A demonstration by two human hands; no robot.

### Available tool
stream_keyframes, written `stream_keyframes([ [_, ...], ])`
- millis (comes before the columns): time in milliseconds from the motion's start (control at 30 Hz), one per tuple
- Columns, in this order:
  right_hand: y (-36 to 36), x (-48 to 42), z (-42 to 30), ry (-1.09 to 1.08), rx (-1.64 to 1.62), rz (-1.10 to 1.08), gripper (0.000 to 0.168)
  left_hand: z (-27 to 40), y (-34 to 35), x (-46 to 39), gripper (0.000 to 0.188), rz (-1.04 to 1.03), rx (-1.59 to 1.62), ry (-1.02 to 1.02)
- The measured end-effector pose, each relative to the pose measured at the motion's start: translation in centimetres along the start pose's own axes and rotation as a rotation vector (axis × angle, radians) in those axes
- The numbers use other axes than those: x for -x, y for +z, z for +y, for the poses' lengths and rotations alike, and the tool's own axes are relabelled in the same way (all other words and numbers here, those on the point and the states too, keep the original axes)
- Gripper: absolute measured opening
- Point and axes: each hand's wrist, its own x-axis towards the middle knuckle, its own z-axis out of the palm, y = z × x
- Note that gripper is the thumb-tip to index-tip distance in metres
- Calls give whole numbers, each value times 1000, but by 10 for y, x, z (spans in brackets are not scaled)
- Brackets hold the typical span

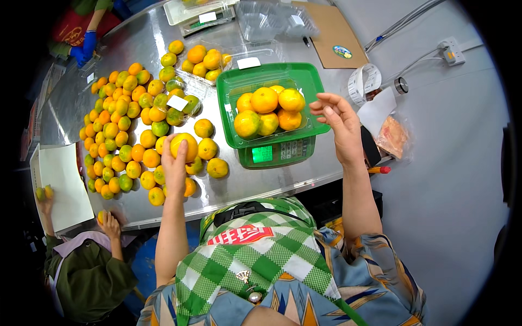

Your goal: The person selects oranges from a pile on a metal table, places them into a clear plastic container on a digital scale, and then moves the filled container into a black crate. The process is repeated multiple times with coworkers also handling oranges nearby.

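My left hand (175, 167) is closed around a yellow-orange mandarin (184, 147), above other loose mandarins on the metal table. My right hand (337, 122) holds nothing; its fingers are partly bent and apart, just beyond the right edge of a green plastic tray (227, 104). That tray sits on a digital scale (261, 159) with a lit green display and a keypad. Inside the tray a clear plastic container (299, 84) holds several mandarins (265, 100).
Loose mandarins (118, 106) spread over the left of the metal table (228, 191). Filled clear boxes, empty clear containers (261, 20), cardboard (338, 32) and a label roll (359, 83) lie around the scale. Two co-workers are at the left; one holds mandarins.
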Motion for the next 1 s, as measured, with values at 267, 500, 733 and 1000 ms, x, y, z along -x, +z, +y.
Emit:
stream_keyframes([
  [267,-10,-6,23,-110,377,113,26,-43,-54,-1,39,134,-228,-118],
  [500,-10,-18,23,-140,469,112,28,-49,-48,-9,42,121,-538,133],
  [733,-16,-19,29,-127,493,123,28,-53,-50,-12,40,127,-584,152],
  [1000,-14,-20,29,-119,504,114,28,-60,-52,-13,38,142,-626,66],
])
